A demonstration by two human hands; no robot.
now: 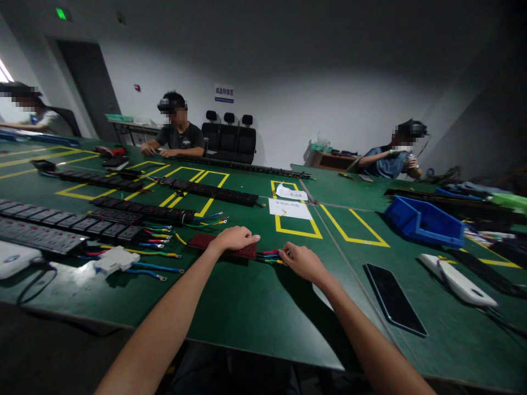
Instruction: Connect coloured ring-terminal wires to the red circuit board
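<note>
On the green tabletop (247,312), a red strip (201,241) lies beneath the wearer's left hand (235,239), whose grip I cannot make out; the right hand (303,263) pinches coloured wires (269,254) at its right end. Likely light and rigid, the strip suits a mid-body hold; wires should flex.

A forward passage over the desk (247,315) lies between the right hand (302,260) and the blue bin (428,224), whereas socket strips (74,219) and a white connector (117,260) obstruct the left side and a phone (395,299) and white device (459,280) obstruct the near right.
</note>
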